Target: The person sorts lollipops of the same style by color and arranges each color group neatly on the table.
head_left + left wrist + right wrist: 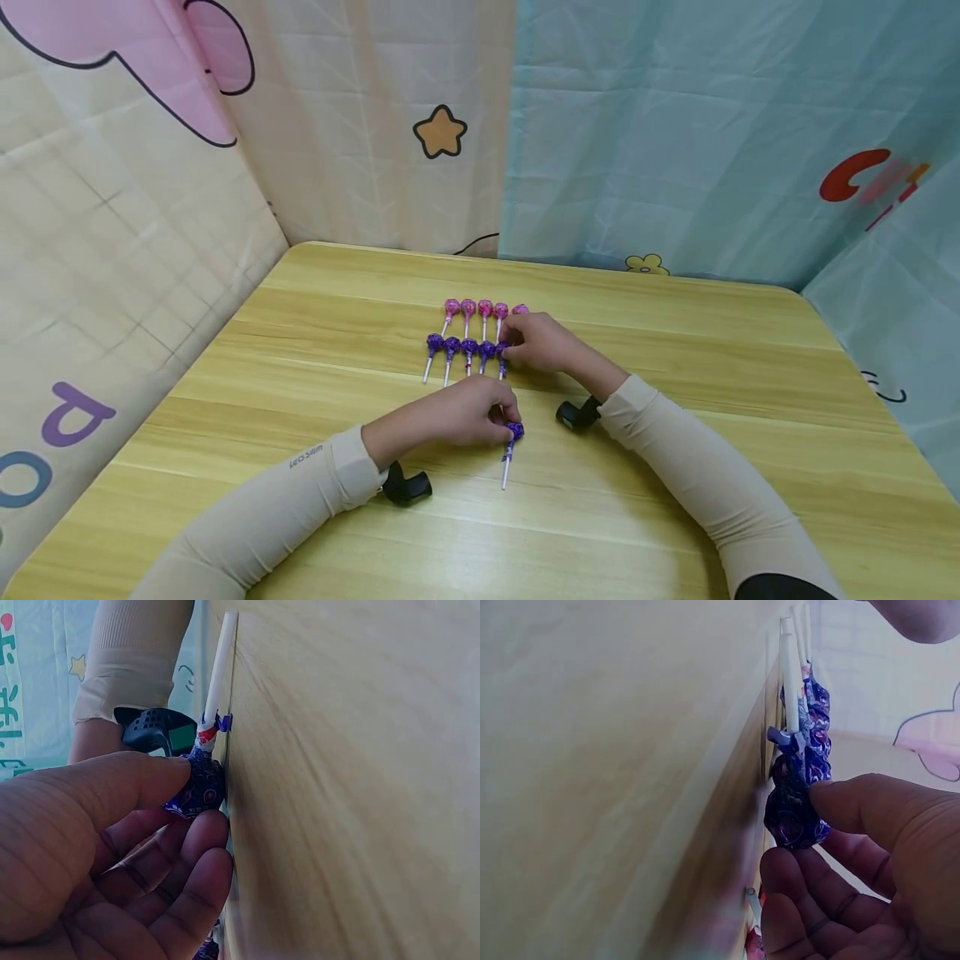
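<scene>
My left hand (463, 412) pinches the head of a purple-wrapped lollipop (202, 787) between thumb and fingers. That lollipop lies near the middle of the table, its white stick pointing toward me. Farther back, my right hand (546, 342) pinches another purple lollipop (789, 817) at the right end of a row of purple lollipops (452, 344). Behind them runs a row of several pink lollipops (485, 308), the rightmost partly covered by my right hand. Some sticks of the purple row are partly hidden behind my left hand.
The wooden table (300, 333) has a pale yellow grain. Printed curtains (360, 125) hang along its back and sides. A black wrist device (407, 486) sits at my left cuff, and another black device (577, 415) at my right cuff.
</scene>
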Available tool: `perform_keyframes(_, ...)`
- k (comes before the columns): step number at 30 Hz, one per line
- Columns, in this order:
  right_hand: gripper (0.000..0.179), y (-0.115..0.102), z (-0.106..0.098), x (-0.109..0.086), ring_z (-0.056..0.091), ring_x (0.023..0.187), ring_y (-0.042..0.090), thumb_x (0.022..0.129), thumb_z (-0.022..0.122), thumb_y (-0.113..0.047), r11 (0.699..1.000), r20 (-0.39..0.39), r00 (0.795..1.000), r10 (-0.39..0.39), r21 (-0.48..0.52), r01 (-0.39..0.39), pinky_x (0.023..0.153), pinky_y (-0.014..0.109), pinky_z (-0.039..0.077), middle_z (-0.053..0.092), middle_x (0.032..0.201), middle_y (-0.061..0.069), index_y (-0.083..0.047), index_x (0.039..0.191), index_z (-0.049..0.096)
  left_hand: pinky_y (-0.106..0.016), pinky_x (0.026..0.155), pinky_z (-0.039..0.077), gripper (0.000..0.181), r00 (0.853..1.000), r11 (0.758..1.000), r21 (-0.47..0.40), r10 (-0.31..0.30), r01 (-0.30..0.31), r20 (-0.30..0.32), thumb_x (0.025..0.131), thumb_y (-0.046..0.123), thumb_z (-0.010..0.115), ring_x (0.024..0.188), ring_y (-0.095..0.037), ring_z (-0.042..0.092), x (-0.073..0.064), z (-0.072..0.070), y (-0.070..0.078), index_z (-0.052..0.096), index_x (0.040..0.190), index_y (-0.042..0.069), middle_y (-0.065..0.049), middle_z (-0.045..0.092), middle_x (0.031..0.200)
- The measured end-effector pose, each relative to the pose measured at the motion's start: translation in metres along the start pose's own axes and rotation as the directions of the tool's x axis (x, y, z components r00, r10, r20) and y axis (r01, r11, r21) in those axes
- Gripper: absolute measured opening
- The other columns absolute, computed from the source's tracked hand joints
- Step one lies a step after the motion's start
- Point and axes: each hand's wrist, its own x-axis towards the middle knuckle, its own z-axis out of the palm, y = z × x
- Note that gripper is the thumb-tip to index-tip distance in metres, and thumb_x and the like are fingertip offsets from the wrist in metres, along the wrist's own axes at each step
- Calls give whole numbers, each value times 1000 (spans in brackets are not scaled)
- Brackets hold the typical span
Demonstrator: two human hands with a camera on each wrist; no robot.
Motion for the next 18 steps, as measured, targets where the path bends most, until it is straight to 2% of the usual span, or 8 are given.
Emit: perform_keyframes(18,11,2,2,-1,62,86,18,89,74,-10,1000,-6,1000,5,5,-5,79,34,52,68,92,2,-9,96,66,-23,72,50,7,1000,1000,17,2,-2,-7,89,9,74,79,-6,58,-2,1,1,71,88,16,10,62,86)
